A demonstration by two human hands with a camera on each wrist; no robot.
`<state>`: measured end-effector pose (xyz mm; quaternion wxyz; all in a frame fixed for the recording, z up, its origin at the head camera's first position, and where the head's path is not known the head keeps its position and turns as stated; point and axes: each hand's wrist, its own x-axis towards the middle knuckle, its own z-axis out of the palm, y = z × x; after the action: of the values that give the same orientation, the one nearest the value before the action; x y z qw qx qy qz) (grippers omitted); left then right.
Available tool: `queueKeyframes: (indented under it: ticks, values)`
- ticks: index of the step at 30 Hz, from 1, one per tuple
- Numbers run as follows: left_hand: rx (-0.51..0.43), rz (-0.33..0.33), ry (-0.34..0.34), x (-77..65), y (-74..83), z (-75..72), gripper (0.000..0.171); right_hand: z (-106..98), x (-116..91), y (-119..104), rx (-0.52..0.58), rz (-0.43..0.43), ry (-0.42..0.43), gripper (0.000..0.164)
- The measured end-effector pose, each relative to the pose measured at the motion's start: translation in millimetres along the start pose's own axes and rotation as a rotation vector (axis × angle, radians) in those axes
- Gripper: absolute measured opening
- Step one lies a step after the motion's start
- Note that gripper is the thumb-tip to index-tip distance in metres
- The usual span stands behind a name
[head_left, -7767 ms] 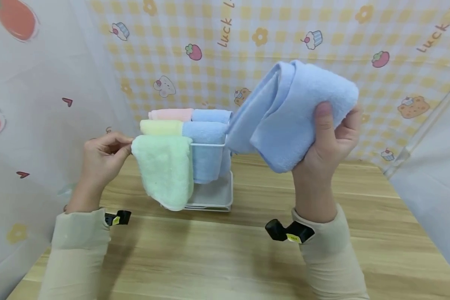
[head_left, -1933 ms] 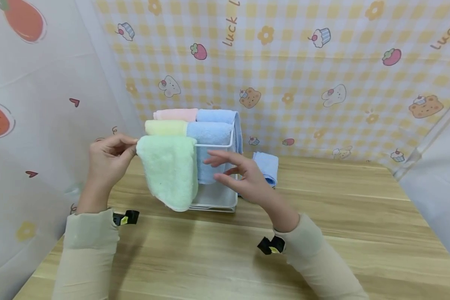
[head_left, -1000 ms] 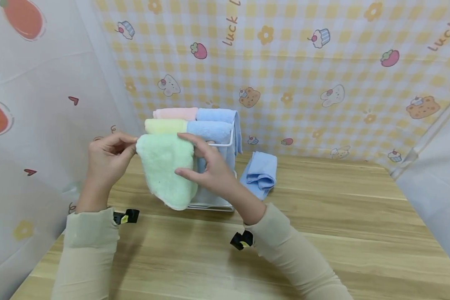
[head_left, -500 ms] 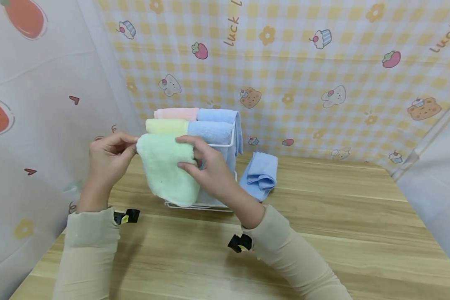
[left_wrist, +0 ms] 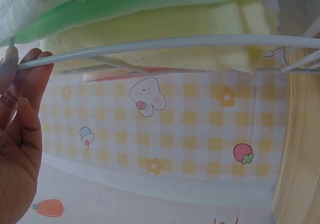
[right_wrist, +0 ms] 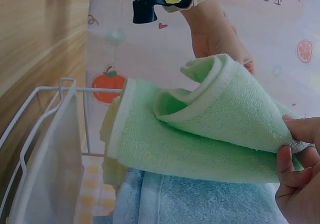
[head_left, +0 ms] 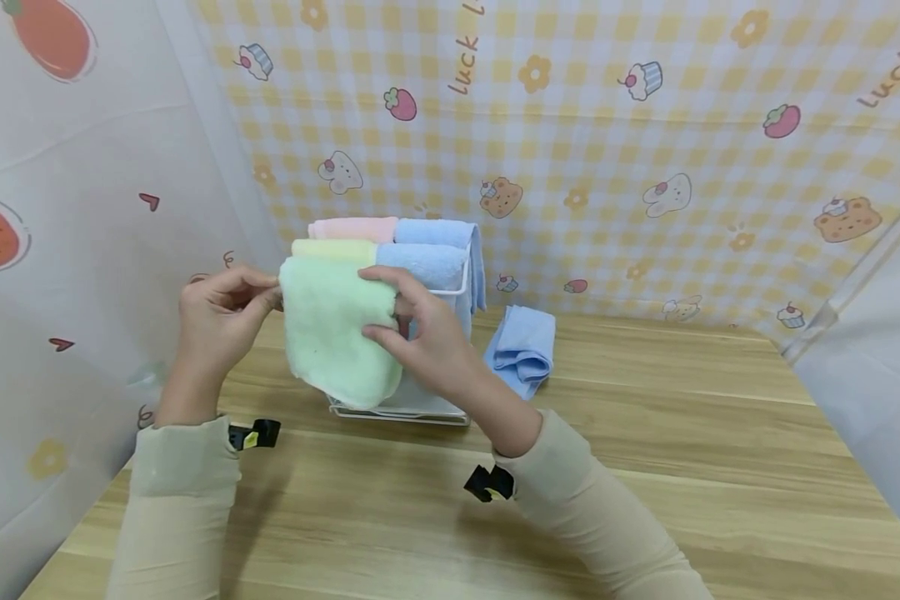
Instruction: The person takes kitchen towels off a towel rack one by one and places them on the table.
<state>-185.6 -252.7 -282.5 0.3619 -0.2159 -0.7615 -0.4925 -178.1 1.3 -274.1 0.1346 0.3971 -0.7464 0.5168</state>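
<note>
My left hand pinches the white wire rack at its front left corner; in the left wrist view its fingers close on the end of a rod. A light green towel hangs at the front of the rack. My right hand pinches that towel near its right edge, thumb in front. Seen from the right wrist, the towel's layers fold loosely away from the fingers. Behind it hang a yellow towel, a pink one and two blue ones.
A loosely folded blue towel lies on the wooden table, right of the rack. The rack's pale tray is at its base. A checked cloth backs the table, and a white curtain stands at the left.
A blue towel, earlier in my right hand, now lies on the table. That hand has moved left, taken the green towel's right side and raised it slightly. My left hand has stayed at the rack.
</note>
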Motion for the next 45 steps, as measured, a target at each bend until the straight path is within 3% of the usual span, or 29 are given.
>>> queueKeyframes:
  ticks: [3,11,19,28,36,45]
  values:
    - [0.010,-0.004,0.000,-0.7,-0.8,-0.4,0.001,-4,-3,-2,-0.005,0.016,0.006,0.054]
    - [-0.018,0.020,-0.033,-1.4,-1.3,-0.4,0.008,-19,-15,-7,-0.045,-0.004,0.098,0.051]
    - [-0.067,0.010,-0.005,-1.1,-2.2,1.6,0.006,-33,-22,-10,0.039,0.048,0.196,0.056]
    - [-0.047,0.029,-0.015,0.0,-1.7,1.1,0.008,-42,-22,-5,0.079,-0.005,0.284,0.058]
    - [-0.040,0.028,-0.005,0.2,-1.1,2.1,0.006,-47,-19,3,0.150,-0.026,0.276,0.072]
    - [-0.041,0.001,0.006,-0.5,-2.4,2.5,0.005,-49,-17,12,0.217,-0.038,0.333,0.070]
